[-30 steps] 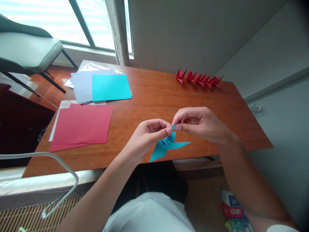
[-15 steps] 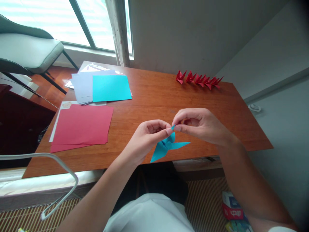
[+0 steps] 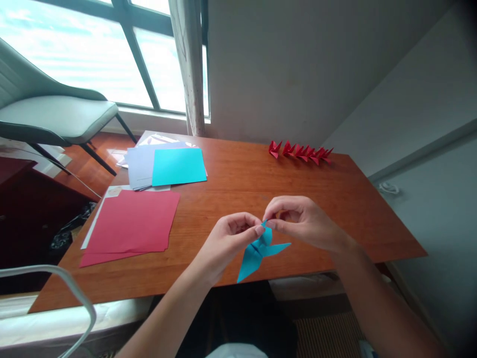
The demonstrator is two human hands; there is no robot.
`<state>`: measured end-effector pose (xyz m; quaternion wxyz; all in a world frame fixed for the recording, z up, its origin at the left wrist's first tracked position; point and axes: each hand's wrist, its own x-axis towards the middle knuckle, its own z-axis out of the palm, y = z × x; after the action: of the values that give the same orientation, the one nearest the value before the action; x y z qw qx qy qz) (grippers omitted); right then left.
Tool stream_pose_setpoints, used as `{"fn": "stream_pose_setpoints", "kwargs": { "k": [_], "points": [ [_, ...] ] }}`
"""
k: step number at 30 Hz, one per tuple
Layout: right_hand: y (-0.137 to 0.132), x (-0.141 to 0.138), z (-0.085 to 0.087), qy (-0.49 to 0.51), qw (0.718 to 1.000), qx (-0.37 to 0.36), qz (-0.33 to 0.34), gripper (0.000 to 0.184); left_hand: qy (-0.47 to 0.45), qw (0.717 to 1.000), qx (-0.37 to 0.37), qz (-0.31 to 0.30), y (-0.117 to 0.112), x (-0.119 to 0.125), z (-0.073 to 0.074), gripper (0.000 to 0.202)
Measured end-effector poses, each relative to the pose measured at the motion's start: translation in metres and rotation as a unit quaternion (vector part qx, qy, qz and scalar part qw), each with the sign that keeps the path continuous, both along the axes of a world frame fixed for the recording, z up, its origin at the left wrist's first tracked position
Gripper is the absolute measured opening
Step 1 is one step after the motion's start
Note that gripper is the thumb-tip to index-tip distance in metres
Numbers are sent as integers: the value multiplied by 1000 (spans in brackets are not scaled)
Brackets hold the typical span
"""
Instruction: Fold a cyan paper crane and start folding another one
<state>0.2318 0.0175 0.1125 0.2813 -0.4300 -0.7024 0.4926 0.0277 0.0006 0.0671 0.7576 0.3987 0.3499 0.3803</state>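
- left hand (image 3: 231, 234) and right hand (image 3: 302, 222) both pinching one tip of a bright blue, pointy folded-paper figure (image 3: 252, 258), thumbs against fingers
- that figure's mid-scene, by the near edge of a brown wooden table (image 3: 234, 174)
- flat red paper sheets (image 3: 134, 221) near left, rectangular turquoise sheet (image 3: 179, 167) farther back
- little red folded-paper figures (image 3: 300, 152) lined up far right

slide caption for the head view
Left hand and right hand pinch a blue paper figure; red paper figures stand beyond.
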Motion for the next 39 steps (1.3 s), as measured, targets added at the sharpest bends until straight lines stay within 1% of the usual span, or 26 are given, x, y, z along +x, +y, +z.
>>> {"fn": "stream_pose_setpoints", "kwargs": {
  "k": [5,11,15,19,22,27,31,35,39],
  "points": [
    [0,1,-1,26,1000,-10,-3,18,-28,999,-16,-12,0,-1,-3,26],
    [0,-2,-1,42,998,-41,1,17,-43,999,-10,-24,-1,-2,-4,25],
    [0,-3,3,36,997,-71,3,21,-45,999,-6,-21,-2,-3,1,26],
    [0,-1,8,8,996,-87,16,25,-37,999,7,-12,-4,-2,9,29],
    [-1,-1,11,22,995,-94,22,26,-24,999,21,-16,-4,-3,12,31],
    [-2,-3,13,38,997,-67,6,22,-29,999,6,-12,-3,-3,10,29],
    [-3,-4,15,30,998,-51,7,24,-27,999,0,-27,-3,-3,8,29],
    [-4,-2,15,25,999,-3,21,19,-34,999,-7,-28,-3,-4,7,29],
    [-3,1,16,18,998,38,44,12,-61,997,-37,-44,-3,-4,6,29]
  ]
}}
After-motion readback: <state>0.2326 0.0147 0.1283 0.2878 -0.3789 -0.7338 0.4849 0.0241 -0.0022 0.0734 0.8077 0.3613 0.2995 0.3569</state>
